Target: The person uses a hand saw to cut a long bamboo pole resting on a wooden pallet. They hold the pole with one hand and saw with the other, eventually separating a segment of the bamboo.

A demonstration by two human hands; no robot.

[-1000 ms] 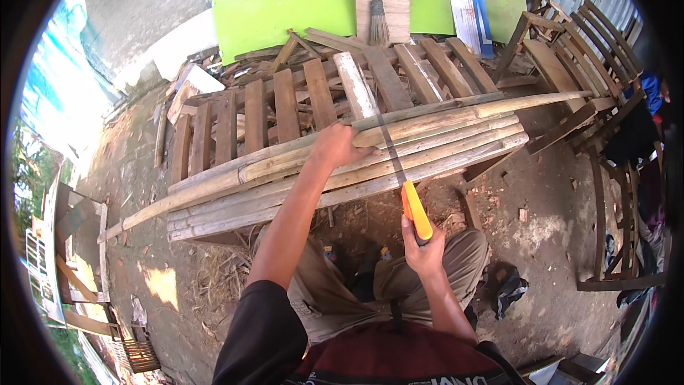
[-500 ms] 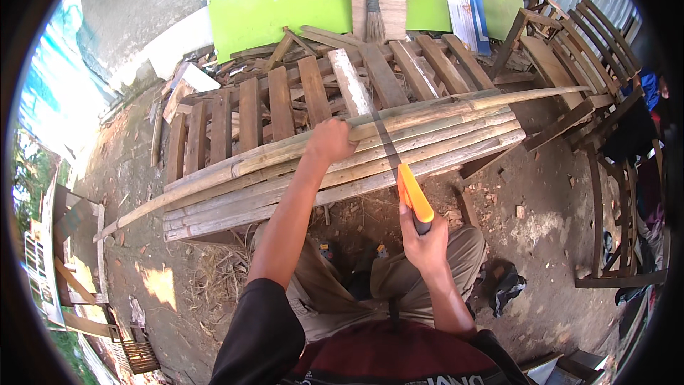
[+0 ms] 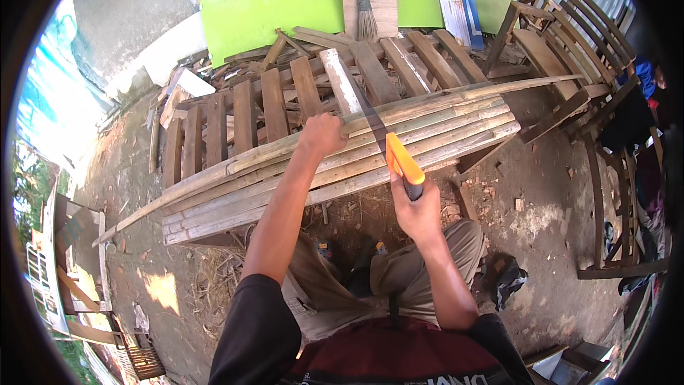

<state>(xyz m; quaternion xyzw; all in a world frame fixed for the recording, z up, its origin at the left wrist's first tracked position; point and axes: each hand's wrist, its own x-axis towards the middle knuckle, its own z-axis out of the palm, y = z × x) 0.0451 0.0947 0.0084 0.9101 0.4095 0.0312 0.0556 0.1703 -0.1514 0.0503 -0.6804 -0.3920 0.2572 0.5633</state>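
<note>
currently, left hand point(image 3: 323, 135) curled over long bamboo pole point(image 3: 249, 160), knuckles up. right hand point(image 3: 418, 212) wrapped around rear of orange-and-black handle of handsaw point(image 3: 395, 148). saw blade crosses pole just right of left hand, tip pointing away from body. depth of cut: cannot tell. pole lies lengthwise across worktop of bamboo strips point(image 3: 456, 147), both ends overhanging. row of brown wooden slats point(image 3: 274, 103) behind pole. farther back: broom point(image 3: 366, 18) upright against wooden board point(image 3: 388, 0), beside green panel point(image 3: 278, 11).
</note>
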